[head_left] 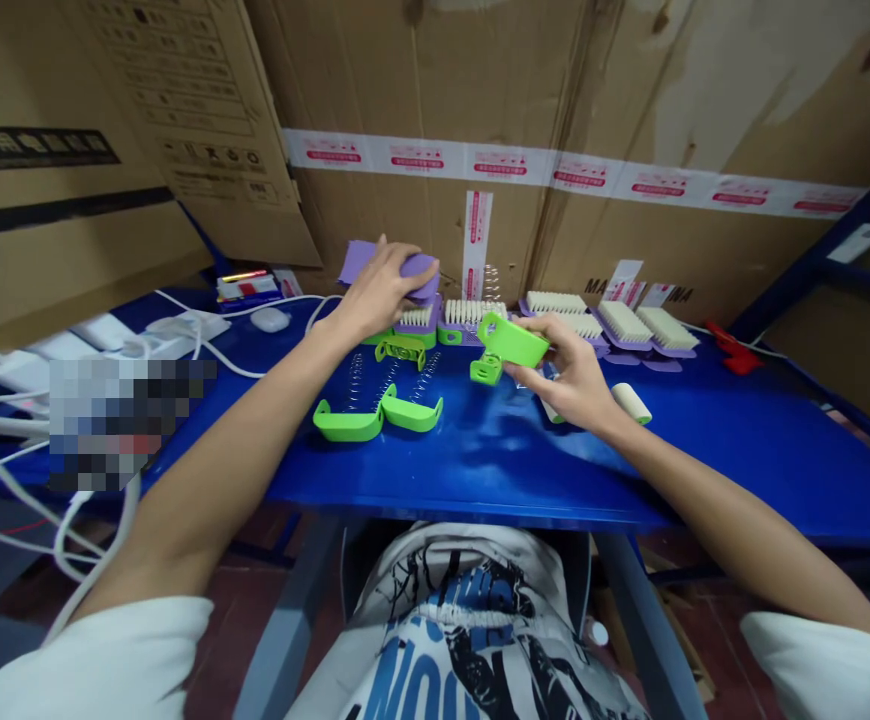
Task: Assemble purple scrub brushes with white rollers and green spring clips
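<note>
My left hand (pixel 386 290) reaches to the back of the blue table with its fingers curled round a flat purple plate (pixel 421 275). Another purple sheet-like piece (pixel 356 260) shows beside its fingers. Below it is a brush head with cream bristles (pixel 414 316), partly hidden. My right hand (pixel 566 370) grips a bright green plastic bracket (pixel 517 342), raised above the table, with a smaller green clip (pixel 486 369) at its lower end. A thin coil spring (pixel 490 282) stands upright behind the bracket. Two curved green handles (pixel 349 425) lie in front, near metal springs (pixel 355 380) and a yellow-green bracket (pixel 400 350).
Bristle brush heads on purple bases (pixel 625 324) line the back right. A cream roller (pixel 631 403) lies right of my right hand, with a red object (pixel 735 350) farther out. White cables and power strips (pixel 97 345) crowd the left. Cardboard (pixel 435 80) walls the back.
</note>
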Tool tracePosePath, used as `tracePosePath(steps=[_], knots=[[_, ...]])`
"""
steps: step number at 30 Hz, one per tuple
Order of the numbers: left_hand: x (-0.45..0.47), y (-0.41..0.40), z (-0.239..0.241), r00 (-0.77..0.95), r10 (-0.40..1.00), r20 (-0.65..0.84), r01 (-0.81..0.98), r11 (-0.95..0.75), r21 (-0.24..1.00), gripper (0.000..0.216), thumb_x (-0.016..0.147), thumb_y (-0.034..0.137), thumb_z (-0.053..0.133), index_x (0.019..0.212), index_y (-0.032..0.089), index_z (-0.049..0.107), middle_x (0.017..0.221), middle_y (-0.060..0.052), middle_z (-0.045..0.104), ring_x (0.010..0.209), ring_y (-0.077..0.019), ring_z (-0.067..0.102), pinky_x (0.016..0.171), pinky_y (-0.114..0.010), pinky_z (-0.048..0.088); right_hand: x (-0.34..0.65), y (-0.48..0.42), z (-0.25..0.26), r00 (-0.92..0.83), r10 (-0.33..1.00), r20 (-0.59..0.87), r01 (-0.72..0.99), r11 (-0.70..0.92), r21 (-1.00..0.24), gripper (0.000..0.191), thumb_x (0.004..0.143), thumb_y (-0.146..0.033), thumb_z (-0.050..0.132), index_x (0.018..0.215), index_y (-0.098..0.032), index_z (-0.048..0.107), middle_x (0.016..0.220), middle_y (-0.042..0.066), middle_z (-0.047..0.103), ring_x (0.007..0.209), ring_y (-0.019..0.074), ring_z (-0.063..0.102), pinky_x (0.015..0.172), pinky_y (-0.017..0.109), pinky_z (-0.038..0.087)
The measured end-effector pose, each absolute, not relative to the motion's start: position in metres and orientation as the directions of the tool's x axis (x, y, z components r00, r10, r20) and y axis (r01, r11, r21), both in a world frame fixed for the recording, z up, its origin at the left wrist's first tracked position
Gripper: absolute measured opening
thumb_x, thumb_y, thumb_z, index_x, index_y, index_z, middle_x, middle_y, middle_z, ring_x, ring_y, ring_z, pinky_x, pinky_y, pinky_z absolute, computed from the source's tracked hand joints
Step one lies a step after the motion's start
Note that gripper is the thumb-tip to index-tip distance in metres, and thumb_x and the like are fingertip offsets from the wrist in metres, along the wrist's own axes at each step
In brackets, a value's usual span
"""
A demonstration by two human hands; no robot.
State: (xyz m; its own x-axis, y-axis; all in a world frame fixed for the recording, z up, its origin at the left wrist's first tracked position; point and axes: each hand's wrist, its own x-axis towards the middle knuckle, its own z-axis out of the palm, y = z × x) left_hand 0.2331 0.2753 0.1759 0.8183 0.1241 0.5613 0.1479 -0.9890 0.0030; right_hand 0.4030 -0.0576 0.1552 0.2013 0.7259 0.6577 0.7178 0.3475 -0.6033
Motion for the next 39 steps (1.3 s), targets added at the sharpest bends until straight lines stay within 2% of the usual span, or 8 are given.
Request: tracePosePath(steps=[5,9,16,18,23,28,33,39], knots=[[0.244,0.277,0.172,0.842,0.166,0.513,0.153,-0.986,0.068,0.065,0.105,0.025,0.064,0.170,0.022,0.063,0.186,-0.016,0.048,0.178,-0.0398,0.038,0.150,-0.076,0.020,0.401,-0.055,0.155,0.334,0.721,0.607,0.504,0.408,-0.762,0.053,0.092,-0.063,0.094,0.126,-0.031,0.069,0.116,0.004,0.069,0.104,0.0257,0.071,0.088,0.045,0.070],[0.251,0.291,0.165,0.761,0.193,0.620,0.088,-0.977,0.196,0.067,0.090,0.026,0.085,0.156,0.024,0.076,0.173,-0.017,0.065,0.173,-0.0473,0.044,0.146,-0.082,0.018,0.400,-0.053,0.154,0.342,0.781,0.522,0.330,0.420,-0.845,0.060,0.089,-0.064,0.097,0.129,-0.034,0.063,0.121,0.004,0.075,0.111,0.0281,0.077,0.101,0.053,0.074],[0.243,0.285,0.173,0.654,0.204,0.729,0.011,-0.965,0.260,0.055,0.096,0.060,0.082,0.141,0.029,0.082,0.164,-0.014,0.073,0.165,-0.0451,0.055,0.145,-0.082,0.017,0.396,-0.054,0.155,0.340,0.820,0.460,0.211,0.410,-0.887,0.064,0.086,-0.064,0.099,0.127,-0.034,0.058,0.135,0.006,0.079,0.115,0.0319,0.083,0.105,0.061,0.074],[0.235,0.261,0.181,0.617,0.184,0.765,-0.135,-0.933,0.333,0.061,0.096,0.075,0.082,0.137,0.029,0.082,0.158,-0.014,0.077,0.163,-0.0433,0.059,0.144,-0.077,0.030,0.396,-0.055,0.156,0.370,0.805,0.463,0.180,0.427,-0.886,0.064,0.085,-0.060,0.100,0.125,-0.034,0.058,0.135,0.006,0.079,0.114,0.0315,0.084,0.101,0.059,0.075],[0.227,0.181,0.183,0.825,0.058,0.562,-0.502,-0.380,0.777,0.113,0.084,0.097,0.084,0.172,0.031,0.056,0.156,-0.020,0.076,0.142,-0.0403,0.077,0.118,-0.056,0.065,0.389,-0.055,0.160,0.463,0.738,0.491,0.116,0.498,-0.859,0.063,0.081,-0.057,0.105,0.115,-0.032,0.058,0.127,0.004,0.079,0.109,0.0280,0.083,0.088,0.050,0.076],[0.235,0.141,0.167,0.883,-0.001,0.470,-0.470,-0.013,0.883,0.129,0.067,0.109,0.083,0.169,0.035,0.057,0.160,-0.020,0.074,0.145,-0.0474,0.074,0.108,-0.057,0.069,0.382,-0.056,0.160,0.531,0.597,0.601,0.346,0.494,-0.797,0.065,0.086,-0.072,0.098,0.116,-0.033,0.056,0.121,0.005,0.078,0.115,0.0302,0.080,0.094,0.051,0.074],[0.232,0.133,0.166,0.892,0.105,0.439,-0.425,-0.134,0.895,0.109,0.080,0.061,0.109,0.170,0.034,0.054,0.153,-0.019,0.075,0.143,-0.0403,0.074,0.102,-0.046,0.070,0.388,-0.064,0.161,0.425,0.409,0.807,0.731,0.371,-0.573,0.044,0.097,-0.063,0.091,0.110,-0.032,0.064,0.114,0.009,0.080,0.107,0.0328,0.078,0.099,0.056,0.067],[0.228,0.125,0.161,0.931,0.123,0.345,-0.330,-0.126,0.936,0.103,0.085,0.052,0.107,0.173,0.035,0.055,0.157,-0.019,0.070,0.142,-0.0389,0.074,0.101,-0.046,0.070,0.396,-0.071,0.164,0.057,0.426,0.903,0.956,0.237,-0.173,0.005,0.106,-0.036,0.073,0.103,-0.035,0.069,0.129,0.007,0.087,0.118,0.0397,0.079,0.106,0.068,0.061]])
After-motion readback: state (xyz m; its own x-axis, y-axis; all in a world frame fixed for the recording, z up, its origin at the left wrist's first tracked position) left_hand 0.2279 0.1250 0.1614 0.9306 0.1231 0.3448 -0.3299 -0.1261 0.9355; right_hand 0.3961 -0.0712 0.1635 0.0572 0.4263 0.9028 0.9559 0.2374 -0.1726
